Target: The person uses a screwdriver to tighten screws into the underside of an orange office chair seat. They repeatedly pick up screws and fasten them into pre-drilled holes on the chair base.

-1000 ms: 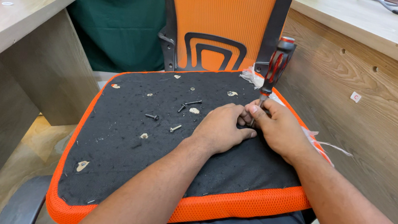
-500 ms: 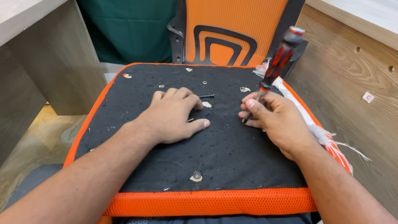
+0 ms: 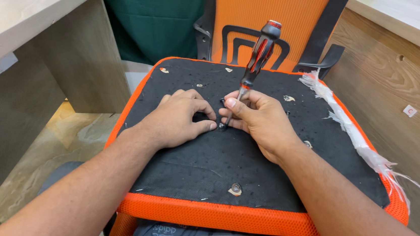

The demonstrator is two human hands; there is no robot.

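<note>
One screwdriver (image 3: pixel 256 61) stands near-upright on the black underside of one orange-edged chair seat (image 3: pixel 246 161), well inside its edges, with bare fabric all round. The right hand (image 3: pixel 260 120) pinches its shaft; the left hand (image 3: pixel 179 118) curls beside the tip, perhaps steadying a small screw.

Left hand (image 3: pixel 178 118) palm-down, fingers curled, right hand (image 3: pixel 258 118) pinching closed, both forearms extended

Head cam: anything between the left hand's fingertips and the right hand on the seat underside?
The screwdriver shaft comes down between the left hand and right hand, tip on the black seat underside.
</note>
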